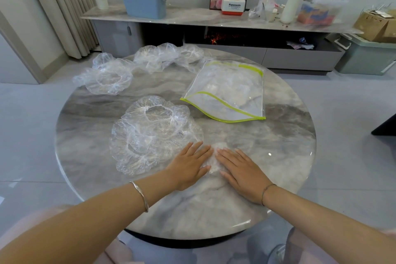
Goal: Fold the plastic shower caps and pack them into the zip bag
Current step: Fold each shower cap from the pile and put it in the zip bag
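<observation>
**Flimsy cap, pressed flat**

Both my hands, left [188, 166] and right [243, 172], lie flat with straight fingers, pressing the folded cap [214, 157] at the near centre. It looks light, slippery and springy, so I'd pinch its folded edge. The bag [227, 92] lies far right.

Blue bin [143, 2] on sideboard [192, 18] – cardboard box [374, 24] right.

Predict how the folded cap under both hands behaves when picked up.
Probably springs open: the folded cap lies compact with the left hand and right hand pressing it flat. Likely floppy and very light: thin crinkled film, like the loose caps beside it. May slide on the glossy table.
</observation>
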A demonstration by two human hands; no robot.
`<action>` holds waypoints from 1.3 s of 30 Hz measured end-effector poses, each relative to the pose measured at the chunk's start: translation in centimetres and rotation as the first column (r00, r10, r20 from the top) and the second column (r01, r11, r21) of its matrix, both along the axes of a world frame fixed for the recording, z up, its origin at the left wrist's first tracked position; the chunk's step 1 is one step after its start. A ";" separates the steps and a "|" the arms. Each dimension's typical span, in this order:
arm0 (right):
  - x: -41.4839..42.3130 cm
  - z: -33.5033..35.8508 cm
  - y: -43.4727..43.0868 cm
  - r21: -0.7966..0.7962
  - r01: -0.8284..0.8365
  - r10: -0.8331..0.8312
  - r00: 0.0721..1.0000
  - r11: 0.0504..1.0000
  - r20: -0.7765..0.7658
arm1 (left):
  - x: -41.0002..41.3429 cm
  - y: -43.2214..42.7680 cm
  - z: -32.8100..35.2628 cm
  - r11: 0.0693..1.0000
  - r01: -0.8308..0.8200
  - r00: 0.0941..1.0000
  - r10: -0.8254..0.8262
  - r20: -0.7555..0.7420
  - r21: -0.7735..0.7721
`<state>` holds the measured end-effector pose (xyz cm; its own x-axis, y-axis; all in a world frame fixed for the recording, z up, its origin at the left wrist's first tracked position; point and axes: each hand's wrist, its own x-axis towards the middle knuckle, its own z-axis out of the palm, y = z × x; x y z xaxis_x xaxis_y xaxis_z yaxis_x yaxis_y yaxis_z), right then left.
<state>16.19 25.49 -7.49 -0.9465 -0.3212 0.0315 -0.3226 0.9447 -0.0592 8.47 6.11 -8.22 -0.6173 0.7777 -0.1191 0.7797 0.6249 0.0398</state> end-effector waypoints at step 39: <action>-2.1 0.6 -0.2 -0.625 0.524 -0.312 0.851 0.579 0.423 | 0.2 -0.7 2.6 0.923 0.042 0.995 -0.002 -0.104 0.383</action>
<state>14.10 25.25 -6.85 -0.9748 0.1330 -0.1793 0.2232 0.6032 -0.7657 8.68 5.43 -5.66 -0.5925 0.7648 0.2529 0.8055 0.5596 0.1948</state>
